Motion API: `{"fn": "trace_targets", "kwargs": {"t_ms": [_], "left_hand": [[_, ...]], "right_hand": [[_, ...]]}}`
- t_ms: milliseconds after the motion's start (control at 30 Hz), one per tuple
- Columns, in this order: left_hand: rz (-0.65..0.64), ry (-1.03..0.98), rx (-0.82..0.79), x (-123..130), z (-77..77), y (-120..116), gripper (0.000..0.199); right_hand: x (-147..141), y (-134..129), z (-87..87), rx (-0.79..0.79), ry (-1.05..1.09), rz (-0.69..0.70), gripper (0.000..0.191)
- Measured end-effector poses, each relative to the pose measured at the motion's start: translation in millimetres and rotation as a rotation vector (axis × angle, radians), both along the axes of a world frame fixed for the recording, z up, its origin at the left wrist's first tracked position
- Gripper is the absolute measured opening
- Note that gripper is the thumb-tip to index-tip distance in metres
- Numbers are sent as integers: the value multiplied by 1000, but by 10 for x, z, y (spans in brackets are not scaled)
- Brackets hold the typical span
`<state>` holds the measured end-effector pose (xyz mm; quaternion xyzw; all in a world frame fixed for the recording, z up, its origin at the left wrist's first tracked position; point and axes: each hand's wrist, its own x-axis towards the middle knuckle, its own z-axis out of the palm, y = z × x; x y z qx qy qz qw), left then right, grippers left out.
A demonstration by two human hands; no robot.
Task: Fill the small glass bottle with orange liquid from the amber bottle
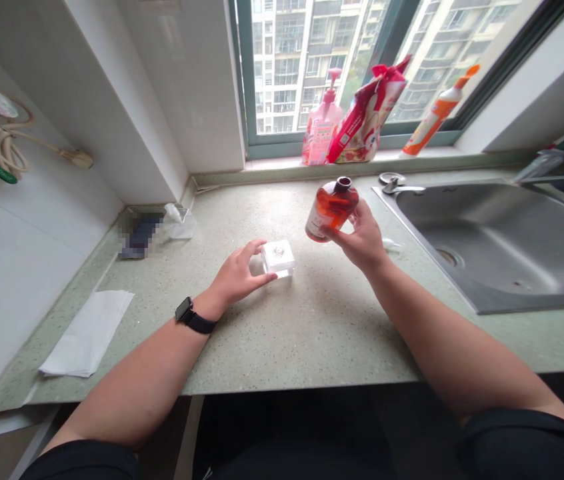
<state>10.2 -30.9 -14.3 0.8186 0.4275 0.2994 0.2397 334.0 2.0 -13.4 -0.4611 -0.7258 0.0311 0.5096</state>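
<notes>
My right hand [361, 237] is wrapped round an amber bottle [331, 212] with a pale label and an uncapped dark neck. The bottle is held up over the counter, tilted slightly. My left hand [239, 272] grips a small square clear container [279, 257] with a white top, thumb on its near side and fingers at its far left corner. That container rests on the counter [282, 340]. A small clear and white piece [391, 245] lies just right of my right hand, partly hidden by it; I cannot make out what it is.
A steel sink [502, 247] is on the right. On the windowsill stand a pink pump bottle [323, 127], a red bag [367, 120] and an orange bottle [435, 120]. At left are folded white paper [87, 333], a clear spray-type bottle [179, 223] and a blurred-out item [139, 233].
</notes>
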Motion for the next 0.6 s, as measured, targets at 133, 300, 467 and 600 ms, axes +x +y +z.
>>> {"fn": "trace_targets", "kwargs": {"t_ms": [133, 300, 467, 600], "left_hand": [[-6, 1, -29, 3, -9, 7, 71], [-10, 18, -49, 7, 5, 1, 71], [-1, 37, -52, 8, -1, 9, 72], [2, 46, -50, 8, -14, 20, 72]], "right_hand": [[22, 20, -23, -88, 181, -26, 77], [-13, -11, -14, -181, 188, -105, 75], [-64, 8, -44, -268, 117, -109, 74], [-85, 27, -75, -321, 78, -139, 73]]}}
